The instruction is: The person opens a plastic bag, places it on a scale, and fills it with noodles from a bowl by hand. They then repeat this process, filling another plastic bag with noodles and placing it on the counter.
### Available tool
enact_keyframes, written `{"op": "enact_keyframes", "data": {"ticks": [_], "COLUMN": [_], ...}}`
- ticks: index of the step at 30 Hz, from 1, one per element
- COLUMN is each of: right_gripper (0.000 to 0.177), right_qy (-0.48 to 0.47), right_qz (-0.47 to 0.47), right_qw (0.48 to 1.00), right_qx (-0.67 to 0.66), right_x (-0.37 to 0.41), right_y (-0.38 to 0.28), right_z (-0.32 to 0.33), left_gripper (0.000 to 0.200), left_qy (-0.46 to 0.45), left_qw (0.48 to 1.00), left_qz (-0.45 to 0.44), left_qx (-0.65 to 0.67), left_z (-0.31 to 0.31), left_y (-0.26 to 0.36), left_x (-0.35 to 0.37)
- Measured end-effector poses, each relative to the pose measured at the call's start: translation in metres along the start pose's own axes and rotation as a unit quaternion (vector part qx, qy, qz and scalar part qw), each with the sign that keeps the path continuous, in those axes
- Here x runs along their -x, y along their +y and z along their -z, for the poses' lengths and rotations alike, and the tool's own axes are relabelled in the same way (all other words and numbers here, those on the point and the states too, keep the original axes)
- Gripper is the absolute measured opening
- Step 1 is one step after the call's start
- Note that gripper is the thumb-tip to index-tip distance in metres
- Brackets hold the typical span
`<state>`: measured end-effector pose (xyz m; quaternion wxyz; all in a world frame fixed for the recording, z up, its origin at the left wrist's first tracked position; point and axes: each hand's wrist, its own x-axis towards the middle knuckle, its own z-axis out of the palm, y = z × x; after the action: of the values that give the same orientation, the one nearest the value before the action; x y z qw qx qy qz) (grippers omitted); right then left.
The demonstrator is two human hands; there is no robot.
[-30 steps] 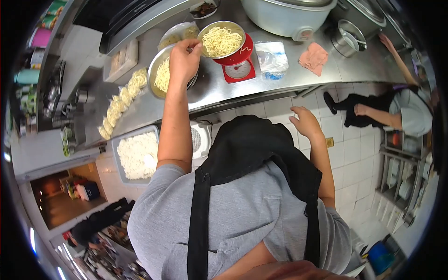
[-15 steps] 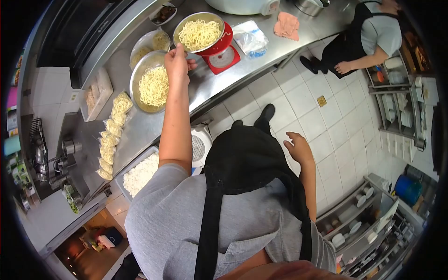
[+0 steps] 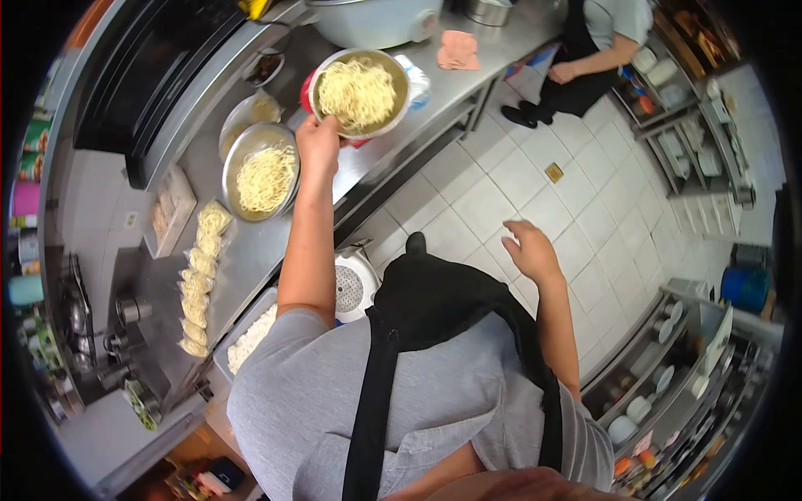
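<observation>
My left hand (image 3: 319,144) grips the near rim of a metal bowl (image 3: 399,107) that holds a heap of yellow noodles (image 3: 357,92). The bowl is over a red scale (image 3: 307,92), which it mostly hides. Close to my left forearm, a second metal bowl (image 3: 232,188) stands on the steel counter with more noodles (image 3: 266,180). Behind it is a clear bag or container (image 3: 238,121), its contents hard to make out. My right hand (image 3: 532,253) hangs over the floor at my side, fingers apart, holding nothing.
Along the counter lie several bagged noodle portions (image 3: 199,284) and a white box (image 3: 173,213). Farther off are a large rice cooker (image 3: 368,21), a pink cloth (image 3: 458,50) and a plastic bag (image 3: 413,82). A co-worker (image 3: 585,67) stands at the upper right, near shelves (image 3: 668,117).
My left hand has lifted the noodle bowl toward me, so it covers more of the scale. My view has shifted, and my right hand stays low at my side.
</observation>
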<state>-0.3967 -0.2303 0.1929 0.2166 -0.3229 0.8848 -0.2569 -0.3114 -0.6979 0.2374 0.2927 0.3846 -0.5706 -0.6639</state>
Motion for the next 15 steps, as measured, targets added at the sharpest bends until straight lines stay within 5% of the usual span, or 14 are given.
{"op": "enact_keyframes", "data": {"ticks": [4,10,12,15], "right_gripper": [0.022,0.042,0.058,0.074], "right_qy": [0.132,0.244,0.268,0.086], "right_qz": [0.108,0.122,0.022,-0.196], "right_qw": [0.984,0.962,0.962,0.977], "right_qx": [-0.061,-0.033,0.043,0.016], "right_x": [0.035,0.126,0.157,0.2], "right_y": [-0.022,0.068,0.111,0.169], "right_z": [0.062,0.101,0.098,0.112], "left_gripper": [0.028,0.023,0.024,0.033], "left_qy": [-0.15,-0.365,-0.451,-0.538], "left_qw": [0.983,0.914,0.867,0.791], "left_qz": [0.048,0.107,0.141,0.206], "left_qx": [-0.098,-0.139,-0.159,-0.207], "left_z": [-0.087,-0.249,-0.299,-0.371], "left_y": [-0.026,-0.104,-0.129,-0.169], "left_x": [0.087,0.261,0.318,0.391]}}
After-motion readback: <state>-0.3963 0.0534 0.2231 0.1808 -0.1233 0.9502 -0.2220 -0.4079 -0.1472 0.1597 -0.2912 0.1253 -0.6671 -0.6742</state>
